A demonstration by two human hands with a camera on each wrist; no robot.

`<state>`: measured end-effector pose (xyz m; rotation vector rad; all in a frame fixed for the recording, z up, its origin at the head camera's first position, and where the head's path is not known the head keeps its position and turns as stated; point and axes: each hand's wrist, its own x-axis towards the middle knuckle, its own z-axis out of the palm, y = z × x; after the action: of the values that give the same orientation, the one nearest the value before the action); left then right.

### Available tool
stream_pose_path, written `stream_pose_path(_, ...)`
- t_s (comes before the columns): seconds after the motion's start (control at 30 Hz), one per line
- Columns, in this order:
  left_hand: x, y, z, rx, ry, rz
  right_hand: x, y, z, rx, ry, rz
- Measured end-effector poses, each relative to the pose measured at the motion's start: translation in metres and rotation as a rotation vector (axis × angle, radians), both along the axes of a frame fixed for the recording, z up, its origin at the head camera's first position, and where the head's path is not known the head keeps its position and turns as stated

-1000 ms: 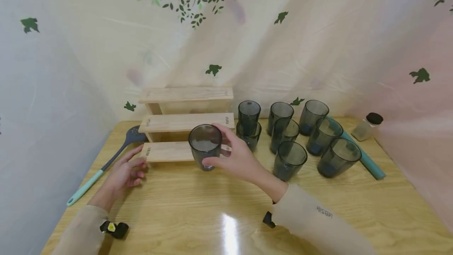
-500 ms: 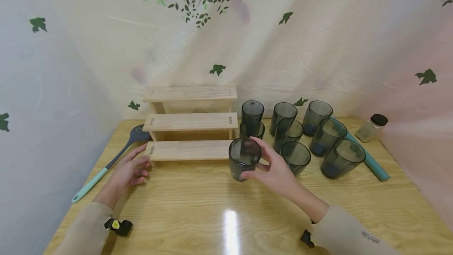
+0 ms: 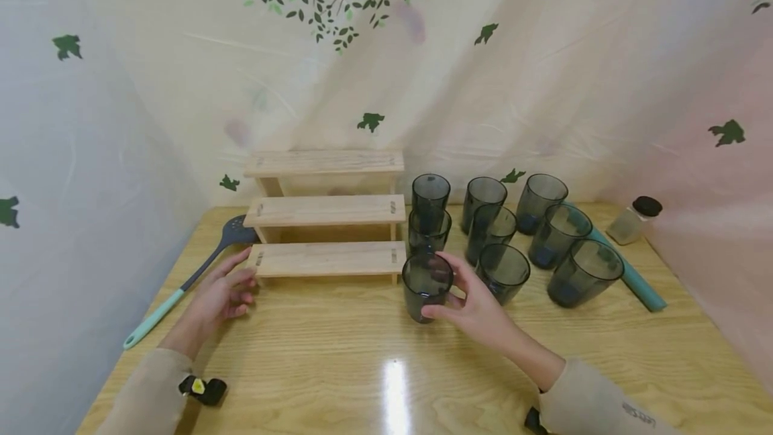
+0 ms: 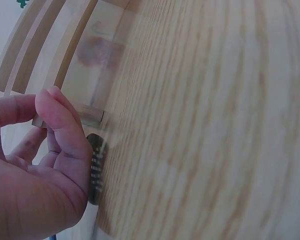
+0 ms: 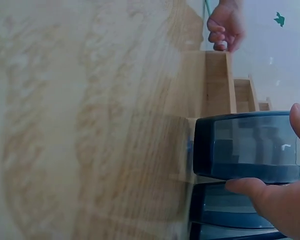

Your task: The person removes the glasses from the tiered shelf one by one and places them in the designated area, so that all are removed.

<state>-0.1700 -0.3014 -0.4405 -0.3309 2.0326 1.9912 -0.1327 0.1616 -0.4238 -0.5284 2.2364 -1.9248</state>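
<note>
My right hand (image 3: pixel 480 307) grips a smoky grey drinking glass (image 3: pixel 423 287) round its side, thumb towards me and fingers behind. The glass is upright, its base down at the table just off the right front corner of a three-step wooden rack (image 3: pixel 329 259). In the right wrist view the glass (image 5: pixel 247 147) shows side-on, with the thumb along its wall. My left hand (image 3: pixel 220 294) is at the rack's left front corner. Its thumb and index finger pinch the end of the lowest board, as the left wrist view shows with the hand (image 4: pixel 50 160) close up.
Several more smoky glasses (image 3: pixel 504 274) stand in rows to the right of the rack. A teal stick-like thing (image 3: pixel 640 287) lies beyond them, near a small black-lidded jar (image 3: pixel 631 220). A slotted turner with a mint handle (image 3: pixel 153 319) lies to the left of my left hand.
My right hand has carried the glass from in front of the rack's lowest step to the right, then lower and nearer to me. The left hand keeps its place at the rack.
</note>
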Motion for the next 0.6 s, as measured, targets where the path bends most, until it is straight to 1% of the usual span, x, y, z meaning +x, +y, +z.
stream_pose_path(0.23,0.0005,0.0011,0.0001,-0.003,-0.004,0.000,-0.0012,0.0037,-0.0048,0.031,0.011,-0.011)
stream_pose_path(0.47,0.0001,0.0009,-0.0001,-0.004,-0.003,0.003,-0.0066,0.0056,-0.0066,0.057,0.032,0.014)
stream_pose_path(0.6,0.0002,0.0003,0.0000,-0.005,-0.002,0.005,-0.0078,0.0057,-0.0080,0.061,0.029,0.025)
